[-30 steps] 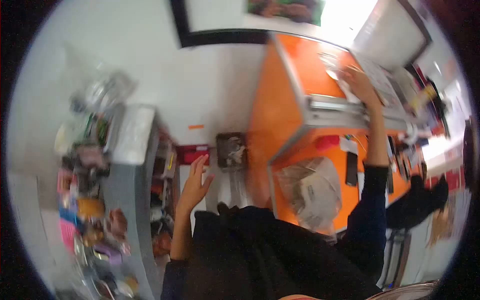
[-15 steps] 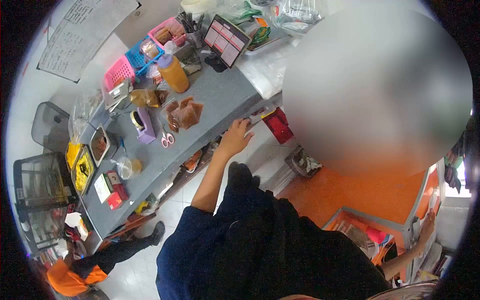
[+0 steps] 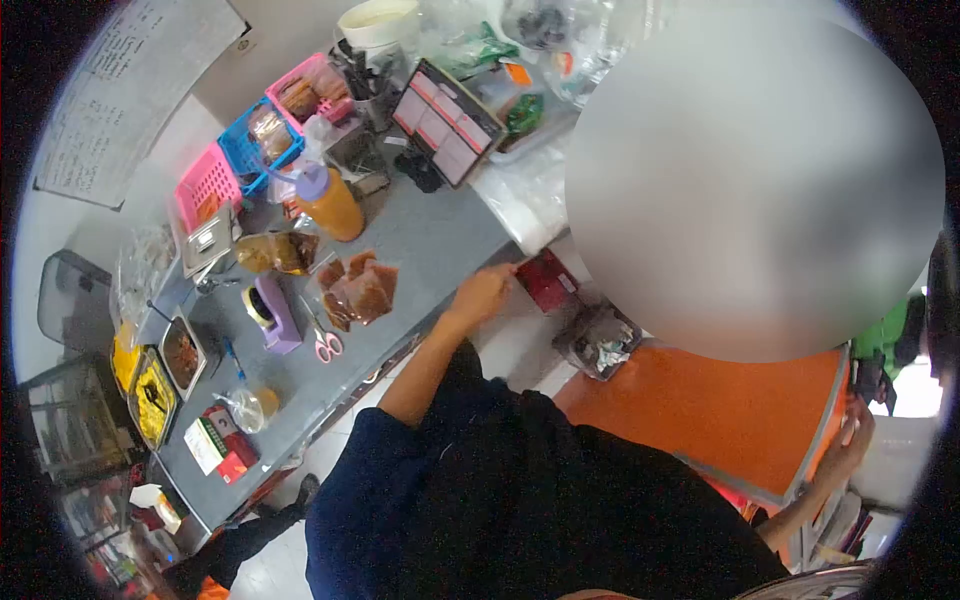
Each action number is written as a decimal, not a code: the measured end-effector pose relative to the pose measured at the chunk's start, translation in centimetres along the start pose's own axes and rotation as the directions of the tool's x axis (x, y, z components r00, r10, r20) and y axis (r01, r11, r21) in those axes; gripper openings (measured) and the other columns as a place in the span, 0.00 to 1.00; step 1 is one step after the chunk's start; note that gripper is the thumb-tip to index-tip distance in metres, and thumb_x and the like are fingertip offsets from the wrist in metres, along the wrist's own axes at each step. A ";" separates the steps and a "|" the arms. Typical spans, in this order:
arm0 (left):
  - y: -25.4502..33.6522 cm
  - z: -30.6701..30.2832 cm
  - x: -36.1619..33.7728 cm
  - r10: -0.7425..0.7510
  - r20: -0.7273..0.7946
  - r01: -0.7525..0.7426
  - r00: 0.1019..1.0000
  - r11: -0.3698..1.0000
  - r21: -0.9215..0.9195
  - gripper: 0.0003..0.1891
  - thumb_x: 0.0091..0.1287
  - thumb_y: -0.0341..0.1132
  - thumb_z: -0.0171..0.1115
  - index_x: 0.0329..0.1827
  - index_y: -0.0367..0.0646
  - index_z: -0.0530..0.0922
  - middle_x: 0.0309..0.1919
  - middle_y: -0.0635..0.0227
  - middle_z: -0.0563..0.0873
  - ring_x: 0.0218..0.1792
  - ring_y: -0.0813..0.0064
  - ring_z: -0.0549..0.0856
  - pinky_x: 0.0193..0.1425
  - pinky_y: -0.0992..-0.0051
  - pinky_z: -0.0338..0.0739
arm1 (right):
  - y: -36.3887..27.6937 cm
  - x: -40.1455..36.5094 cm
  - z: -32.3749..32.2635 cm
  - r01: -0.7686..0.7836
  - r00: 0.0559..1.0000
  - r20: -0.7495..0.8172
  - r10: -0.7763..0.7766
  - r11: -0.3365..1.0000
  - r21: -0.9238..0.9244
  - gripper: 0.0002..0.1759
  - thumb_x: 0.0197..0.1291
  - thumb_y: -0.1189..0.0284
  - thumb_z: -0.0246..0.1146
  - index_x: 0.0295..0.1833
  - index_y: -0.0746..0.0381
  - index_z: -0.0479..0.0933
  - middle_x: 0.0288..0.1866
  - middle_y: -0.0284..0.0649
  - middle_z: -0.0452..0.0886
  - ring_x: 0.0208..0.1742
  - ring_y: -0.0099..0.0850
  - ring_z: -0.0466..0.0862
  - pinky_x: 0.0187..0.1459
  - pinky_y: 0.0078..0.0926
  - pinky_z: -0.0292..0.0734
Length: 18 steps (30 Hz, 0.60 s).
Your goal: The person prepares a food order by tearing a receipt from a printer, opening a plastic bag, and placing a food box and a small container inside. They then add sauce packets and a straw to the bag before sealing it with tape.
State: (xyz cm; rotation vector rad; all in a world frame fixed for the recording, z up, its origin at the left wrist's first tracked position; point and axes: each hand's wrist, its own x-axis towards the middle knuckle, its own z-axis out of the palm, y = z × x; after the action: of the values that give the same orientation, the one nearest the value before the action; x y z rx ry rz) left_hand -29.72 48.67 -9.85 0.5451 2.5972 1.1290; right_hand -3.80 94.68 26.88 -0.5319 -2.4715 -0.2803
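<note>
My left hand (image 3: 484, 295) reaches past the front edge of the grey counter (image 3: 425, 235). Its fingertips meet the left edge of a dark red, flat-looking object (image 3: 548, 281); blur hides whether they grip it. Far to the right, my right hand (image 3: 848, 440) rests by the rim of an orange-topped unit (image 3: 720, 405), its fingers stretched out with nothing seen in them. A clear container (image 3: 600, 338) with pale crumpled contents sits just below the red object. Nearest my left hand on the counter are bags of brown sauce (image 3: 357, 290) and pink-handled scissors (image 3: 327, 345).
A tablet (image 3: 447, 122) stands at the counter's back, beside plastic bags (image 3: 525, 195). A sauce bottle (image 3: 330, 205), a purple tape dispenser (image 3: 275, 318) and metal food pans (image 3: 185, 355) line the counter. Another person's dark-clothed leg (image 3: 240, 545) shows lower left. A blurred patch covers the upper right.
My left hand has moved from the counter's edge to the red object. My right hand sits slightly higher along the orange unit's side. The view has shifted, and the other person is lower in it.
</note>
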 end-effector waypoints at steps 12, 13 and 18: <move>-11.3 0.8 -8.7 -0.299 0.283 0.226 0.911 0.939 0.260 0.15 0.59 0.39 0.57 0.45 0.40 0.77 0.41 0.52 0.82 0.45 0.50 0.80 0.47 0.56 0.76 | -37.9 5.1 39.9 0.373 0.520 0.235 -0.821 0.467 0.802 0.19 0.66 0.71 0.44 0.59 0.63 0.69 0.58 0.49 0.72 0.61 0.44 0.70 0.63 0.37 0.62; -11.3 0.5 -9.4 -0.343 0.236 0.288 0.909 0.928 0.238 0.14 0.59 0.39 0.57 0.45 0.41 0.77 0.41 0.52 0.82 0.45 0.50 0.80 0.47 0.57 0.76 | -39.9 6.8 43.8 0.355 0.580 0.149 -0.801 0.413 0.839 0.19 0.65 0.73 0.45 0.60 0.63 0.68 0.58 0.49 0.72 0.60 0.44 0.71 0.62 0.38 0.62; -11.6 -1.4 -11.1 -0.395 0.086 0.404 0.915 0.884 -0.234 0.13 0.59 0.39 0.57 0.44 0.42 0.76 0.40 0.53 0.81 0.44 0.52 0.80 0.47 0.59 0.74 | -45.3 13.4 53.1 0.491 0.434 0.511 -0.742 0.670 0.557 0.20 0.60 0.67 0.56 0.57 0.61 0.71 0.51 0.49 0.77 0.54 0.44 0.76 0.56 0.39 0.68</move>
State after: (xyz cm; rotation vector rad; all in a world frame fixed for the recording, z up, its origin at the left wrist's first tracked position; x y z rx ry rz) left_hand -23.01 35.67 -16.54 -0.0291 2.3339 1.2515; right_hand -60.21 74.81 -11.42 0.6351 -3.3106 0.1103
